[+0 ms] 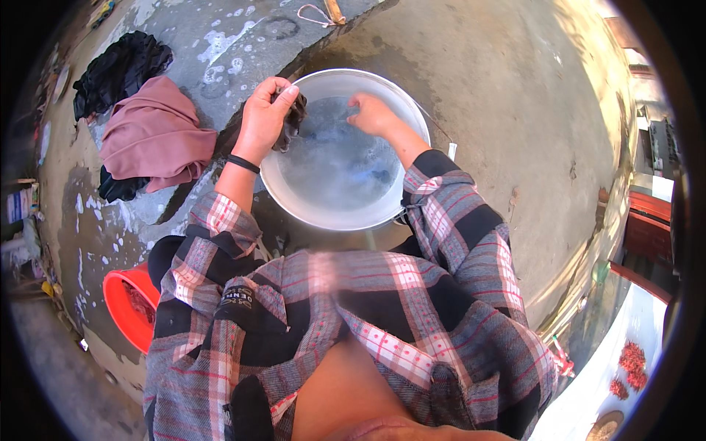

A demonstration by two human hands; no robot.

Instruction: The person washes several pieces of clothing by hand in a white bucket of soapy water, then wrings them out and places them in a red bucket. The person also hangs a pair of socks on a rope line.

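A round metal basin (336,218) of cloudy, bluish water stands on the wet ground before me. At its left rim my left hand (265,116), with a black band on the wrist, pinches a wet dark cloth (290,124) that hangs along the inner wall. Over the far right part of the water is my right hand (370,114), its fingers curled and apart, with nothing seen in them. On a stone slab left of the basin lie a crumpled pink cloth (157,129) and a black cloth (121,69); more dark fabric shows under the pink one.
A red bucket (124,300) with something dark red inside tilts at my left side. Soapy puddles cover parts of the raised stone slab (220,33). A wooden stick (334,11) with a string lies at its far edge. Red clusters (632,358) rest on a white surface at lower right.
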